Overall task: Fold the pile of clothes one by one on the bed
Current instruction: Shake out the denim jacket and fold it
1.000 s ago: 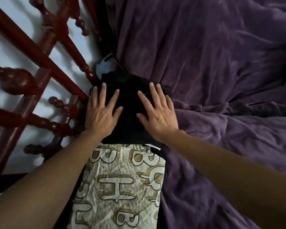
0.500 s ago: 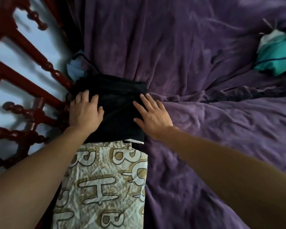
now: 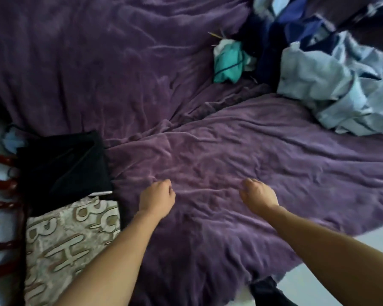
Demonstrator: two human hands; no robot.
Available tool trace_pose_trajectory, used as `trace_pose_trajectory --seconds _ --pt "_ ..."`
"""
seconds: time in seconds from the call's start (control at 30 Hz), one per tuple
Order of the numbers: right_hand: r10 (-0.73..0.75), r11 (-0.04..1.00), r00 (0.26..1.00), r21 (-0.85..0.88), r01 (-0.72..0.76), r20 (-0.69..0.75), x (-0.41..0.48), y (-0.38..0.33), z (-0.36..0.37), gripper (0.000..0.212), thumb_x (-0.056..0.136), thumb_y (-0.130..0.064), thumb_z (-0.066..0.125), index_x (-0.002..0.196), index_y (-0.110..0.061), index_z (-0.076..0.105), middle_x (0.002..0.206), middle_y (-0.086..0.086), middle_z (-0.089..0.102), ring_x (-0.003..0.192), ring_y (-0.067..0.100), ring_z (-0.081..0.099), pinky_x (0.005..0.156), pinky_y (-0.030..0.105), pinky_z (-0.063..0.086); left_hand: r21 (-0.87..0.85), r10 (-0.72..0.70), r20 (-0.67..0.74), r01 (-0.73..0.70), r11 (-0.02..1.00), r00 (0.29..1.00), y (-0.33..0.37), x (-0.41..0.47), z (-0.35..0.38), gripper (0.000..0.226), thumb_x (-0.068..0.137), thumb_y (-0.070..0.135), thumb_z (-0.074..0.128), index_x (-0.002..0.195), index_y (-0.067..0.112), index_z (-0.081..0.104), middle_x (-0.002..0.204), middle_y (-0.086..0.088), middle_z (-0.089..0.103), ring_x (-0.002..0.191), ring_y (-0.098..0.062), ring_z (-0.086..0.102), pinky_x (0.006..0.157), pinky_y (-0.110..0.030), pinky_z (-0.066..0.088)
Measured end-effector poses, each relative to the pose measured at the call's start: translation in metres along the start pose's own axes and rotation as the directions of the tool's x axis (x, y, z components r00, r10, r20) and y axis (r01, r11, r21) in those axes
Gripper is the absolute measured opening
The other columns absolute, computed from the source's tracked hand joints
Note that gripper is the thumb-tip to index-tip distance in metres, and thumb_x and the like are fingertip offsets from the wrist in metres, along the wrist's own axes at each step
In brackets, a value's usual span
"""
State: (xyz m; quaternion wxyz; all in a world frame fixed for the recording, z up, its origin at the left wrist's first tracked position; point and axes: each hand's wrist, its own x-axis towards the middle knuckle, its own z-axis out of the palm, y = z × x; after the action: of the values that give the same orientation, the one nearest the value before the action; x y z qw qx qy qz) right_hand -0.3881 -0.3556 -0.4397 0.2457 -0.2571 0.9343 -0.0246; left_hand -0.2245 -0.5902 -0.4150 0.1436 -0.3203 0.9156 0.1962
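A folded black garment (image 3: 63, 166) lies at the bed's left edge, on top of a folded beige cloth printed with letters (image 3: 69, 241). My left hand (image 3: 157, 198) hovers over the purple blanket (image 3: 230, 155) to the right of that stack, fingers curled and holding nothing. My right hand (image 3: 258, 196) is further right, also over bare blanket, fingers bent down and empty. The unfolded pile sits at the far right: a light blue garment (image 3: 341, 89), dark blue clothes (image 3: 283, 29) and a teal and white piece (image 3: 229, 60).
A dark red wooden bed rail (image 3: 2, 206) runs along the left edge. A small light blue item (image 3: 12, 140) lies behind the black garment. Pale floor (image 3: 341, 272) shows at the lower right past the bed's edge, with a dark cloth (image 3: 266, 290) hanging there.
Both hands have lifted off the folded black garment and moved right over the open blanket. The view has swung right, bringing the unfolded pile into sight.
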Motion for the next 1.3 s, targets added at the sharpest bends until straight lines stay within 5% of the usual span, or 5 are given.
trace_pose_trajectory --seconds 0.6,0.97,1.13,1.3 --pt "0.243 0.966 0.943 0.151 -0.212 -0.226 -0.098 0.408 -0.180 0.023 0.090 -0.033 0.049 0.106 -0.017 0.057 0.110 0.005 0.065 0.102 0.028 0.062 0.077 0.035 0.046 -0.064 0.098 0.083 -0.093 0.994 0.992 0.447 -0.051 0.042 0.019 0.089 0.031 0.050 0.099 0.025 0.064 0.100 -0.002 0.070 0.097 -0.026 0.063 0.076 -0.031 0.049" --pt "0.294 0.952 0.951 0.117 -0.283 -0.092 -0.029 0.514 -0.223 0.027 0.090 -0.035 0.047 0.112 -0.022 0.058 0.113 0.001 0.066 0.104 0.025 0.061 0.081 0.033 0.049 -0.011 0.089 0.163 -0.089 0.996 0.983 0.547 0.058 0.058 0.016 0.090 0.028 0.050 0.098 0.022 0.063 0.106 -0.003 0.068 0.101 -0.026 0.063 0.074 -0.029 0.047" --pt "0.328 0.940 0.945 0.091 -0.328 0.020 0.013 0.555 -0.227 0.016 0.091 -0.038 0.044 0.090 -0.024 0.052 0.107 0.003 0.067 0.099 0.027 0.062 0.071 0.033 0.043 -0.017 0.084 0.211 -0.083 0.996 0.974 0.598 0.117 0.063 0.016 0.091 0.028 0.052 0.101 0.022 0.063 0.110 -0.004 0.067 0.105 -0.027 0.060 0.077 -0.029 0.045" --pt "0.328 0.940 0.936 0.056 -0.337 0.131 0.067 0.571 -0.238 0.017 0.089 -0.036 0.048 0.093 -0.021 0.055 0.109 0.005 0.066 0.100 0.029 0.062 0.069 0.032 0.040 0.027 0.141 0.172 -0.148 0.989 0.975 0.638 0.173 0.055 0.024 0.092 0.030 0.052 0.111 0.020 0.061 0.118 -0.006 0.057 0.111 -0.026 0.054 0.085 -0.033 0.045"
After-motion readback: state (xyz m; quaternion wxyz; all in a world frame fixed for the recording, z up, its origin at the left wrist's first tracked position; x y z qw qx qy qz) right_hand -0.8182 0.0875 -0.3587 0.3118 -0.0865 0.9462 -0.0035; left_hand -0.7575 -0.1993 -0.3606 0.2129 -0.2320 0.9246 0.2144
